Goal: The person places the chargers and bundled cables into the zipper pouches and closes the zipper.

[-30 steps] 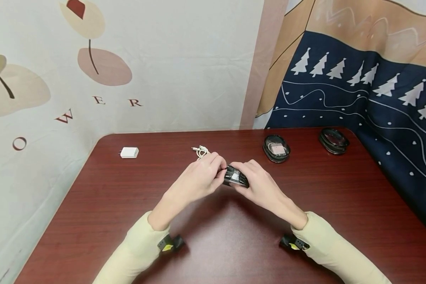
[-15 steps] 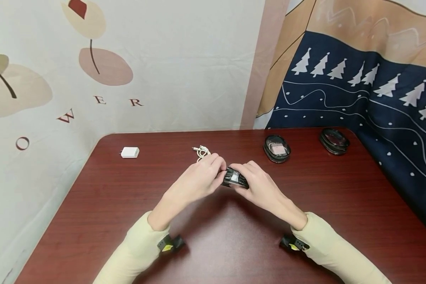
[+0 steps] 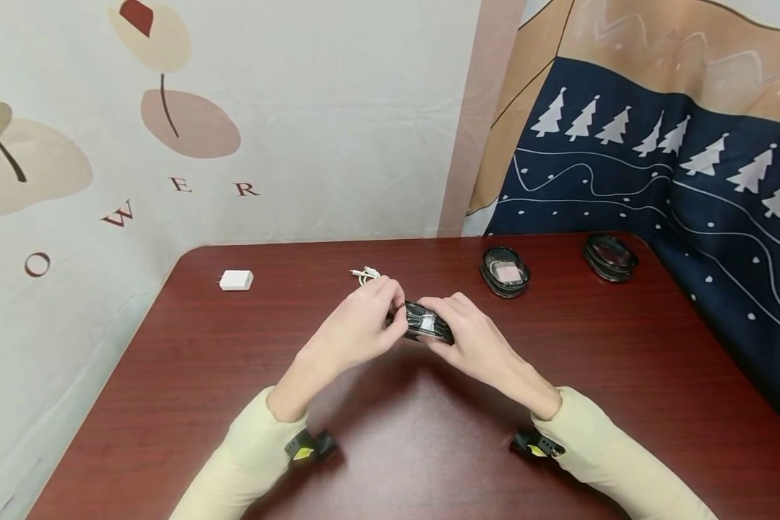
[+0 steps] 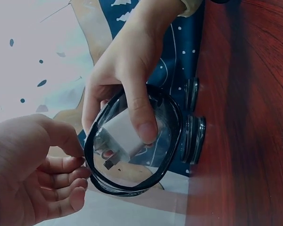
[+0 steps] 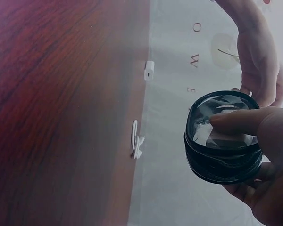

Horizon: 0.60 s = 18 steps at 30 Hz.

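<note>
A small round zip case [image 3: 429,325], black-trimmed with a clear window, is held up above the table between both hands. My right hand [image 3: 474,336] grips its right side, thumb pressed on the window and fingers underneath. At the opposite edge, my left hand [image 3: 357,321] has curled fingers and pinches at the zippered rim; the bit between thumb and forefinger is mostly hidden. Through the window in the left wrist view, a white charger block [image 4: 125,132] and a dark-tipped connector [image 4: 111,162] show inside the case.
On the dark red wooden table [image 3: 188,404], a white plug adapter [image 3: 236,280] lies at the back left. A coiled white cable [image 3: 366,274] lies just beyond my left hand. Two similar round cases stand at the back right, one [image 3: 503,289] with a pale item inside, the other [image 3: 609,260] darker.
My left hand has shifted slightly left along the case's edge, leaving more of the rim showing. The right hand and case stay nearly in place.
</note>
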Available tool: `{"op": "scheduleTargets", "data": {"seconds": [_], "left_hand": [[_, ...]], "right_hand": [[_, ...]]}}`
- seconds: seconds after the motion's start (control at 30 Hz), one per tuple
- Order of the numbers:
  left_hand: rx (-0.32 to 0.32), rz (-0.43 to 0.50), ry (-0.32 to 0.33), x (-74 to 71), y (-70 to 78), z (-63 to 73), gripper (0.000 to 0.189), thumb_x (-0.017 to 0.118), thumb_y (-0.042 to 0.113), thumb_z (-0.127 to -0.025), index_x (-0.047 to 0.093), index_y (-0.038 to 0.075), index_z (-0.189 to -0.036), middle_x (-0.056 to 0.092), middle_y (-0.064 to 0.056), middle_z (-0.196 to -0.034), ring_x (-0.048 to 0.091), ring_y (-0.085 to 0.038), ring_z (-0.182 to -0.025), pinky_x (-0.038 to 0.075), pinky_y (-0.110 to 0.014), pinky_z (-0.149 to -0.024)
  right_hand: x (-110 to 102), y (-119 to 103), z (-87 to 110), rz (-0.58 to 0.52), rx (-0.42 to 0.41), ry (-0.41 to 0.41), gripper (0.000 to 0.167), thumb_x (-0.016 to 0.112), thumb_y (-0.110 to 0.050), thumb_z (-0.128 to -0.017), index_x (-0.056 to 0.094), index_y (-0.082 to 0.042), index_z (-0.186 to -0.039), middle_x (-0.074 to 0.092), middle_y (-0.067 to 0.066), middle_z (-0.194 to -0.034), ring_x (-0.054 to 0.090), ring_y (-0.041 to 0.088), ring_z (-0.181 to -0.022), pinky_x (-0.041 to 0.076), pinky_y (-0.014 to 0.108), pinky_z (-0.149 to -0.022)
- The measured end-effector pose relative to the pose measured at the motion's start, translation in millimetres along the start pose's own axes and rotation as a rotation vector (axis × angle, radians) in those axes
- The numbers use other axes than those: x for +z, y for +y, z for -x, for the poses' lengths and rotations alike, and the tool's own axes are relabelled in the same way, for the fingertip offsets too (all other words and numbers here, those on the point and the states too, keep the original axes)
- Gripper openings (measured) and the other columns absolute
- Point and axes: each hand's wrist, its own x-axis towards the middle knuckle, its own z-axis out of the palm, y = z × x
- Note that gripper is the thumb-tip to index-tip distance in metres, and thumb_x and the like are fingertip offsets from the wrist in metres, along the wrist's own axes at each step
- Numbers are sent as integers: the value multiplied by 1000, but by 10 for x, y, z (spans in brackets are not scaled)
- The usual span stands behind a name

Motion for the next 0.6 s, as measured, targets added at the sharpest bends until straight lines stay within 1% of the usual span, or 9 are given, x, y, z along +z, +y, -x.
{"op": "scheduleTargets", "data": {"seconds": [0.07, 0.13, 0.2, 0.27, 0.33, 0.43, 0.6], "left_hand": [[-33, 53, -2, -5, -4, -3, 8, 61, 2, -88, 56, 8, -87, 52, 0, -80, 49, -11, -71, 46, -25, -63], [-74, 127, 12, -10, -5, -7, 9, 61, 1, -89, 56, 9, -88, 54, 1, -81, 51, -10, -70, 47, -24, -62], [-113, 198, 40, -15, -4, -12, 10, 62, 1, -89, 57, 9, -88, 55, 1, -81, 53, -9, -70, 48, -24, -62], [-137, 238, 77, -16, -5, -18, 10, 62, 1, -89, 58, 10, -87, 56, 1, -81, 54, -10, -69, 49, -24, -62], [-152, 259, 115, -21, -4, -24, 10, 63, 1, -89, 58, 9, -86, 57, 0, -81, 55, -11, -68, 49, -24, -62], [-173, 265, 165, -34, -3, -32, 9, 64, 1, -88, 60, 8, -86, 58, -1, -80, 54, -11, -68, 49, -25, -62], [-235, 284, 224, -55, -17, -40, 8, 62, -1, -86, 61, 7, -87, 59, -3, -81, 55, -13, -69, 47, -23, -61]], "right_hand": [[1, 1, -5, -9, 7, 6, 48, 84, -12, -82, 63, -10, -126, 67, 1, -103, 53, 17, -91, 51, 32, -71], [-2, -4, -12, -23, 17, 20, 48, 84, -13, -82, 63, -10, -125, 67, 1, -103, 52, 16, -90, 50, 31, -70], [-4, -6, -18, -36, 23, 40, 47, 84, -13, -82, 63, -10, -124, 66, 1, -102, 52, 16, -89, 50, 31, -70], [-12, -11, -22, -49, 27, 62, 47, 84, -13, -82, 63, -9, -124, 65, 2, -102, 53, 16, -89, 50, 31, -71], [-17, -10, -25, -62, 30, 83, 48, 84, -13, -82, 63, -8, -125, 63, 4, -101, 54, 16, -89, 51, 32, -72], [-35, -12, -26, -85, 38, 110, 49, 84, -14, -83, 62, -9, -126, 63, 5, -101, 55, 17, -91, 52, 33, -73], [-76, -16, -24, -127, 55, 166, 53, 85, -14, -82, 61, -10, -129, 64, 6, -104, 57, 17, -93, 54, 36, -74]]}}
